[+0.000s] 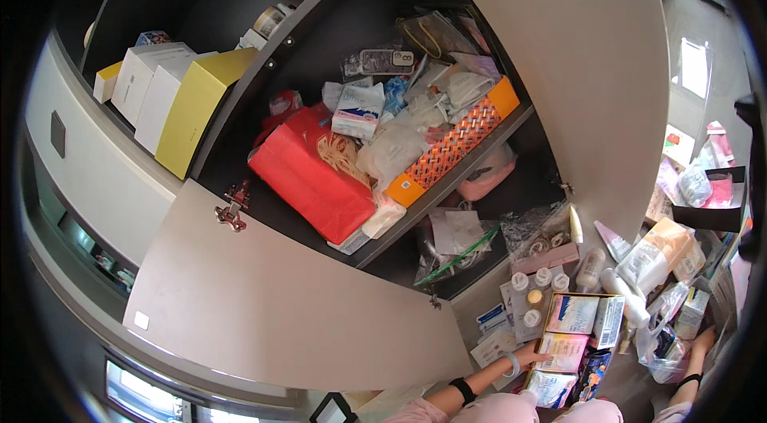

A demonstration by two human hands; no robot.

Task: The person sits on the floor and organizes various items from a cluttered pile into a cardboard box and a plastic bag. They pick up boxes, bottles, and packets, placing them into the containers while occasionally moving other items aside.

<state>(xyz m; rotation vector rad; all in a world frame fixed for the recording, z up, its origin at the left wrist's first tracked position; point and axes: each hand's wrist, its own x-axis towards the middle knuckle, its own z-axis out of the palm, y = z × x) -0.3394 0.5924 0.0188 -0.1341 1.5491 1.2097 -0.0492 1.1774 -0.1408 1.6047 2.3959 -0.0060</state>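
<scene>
Touching left grip (on its right): pink pack.

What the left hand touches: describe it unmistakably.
Below-right of the open cabinet sits a packed box. In its left column, the left hand touches the middle package; its pink-and-yellow front sets it apart from whiter packages above and below.

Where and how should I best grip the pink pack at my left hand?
I would pinch the pink pack by its left edge, from above left, where your left hand reaches. Its printed face is exposed, but the far pack and near pack seem to leave little room.
</scene>
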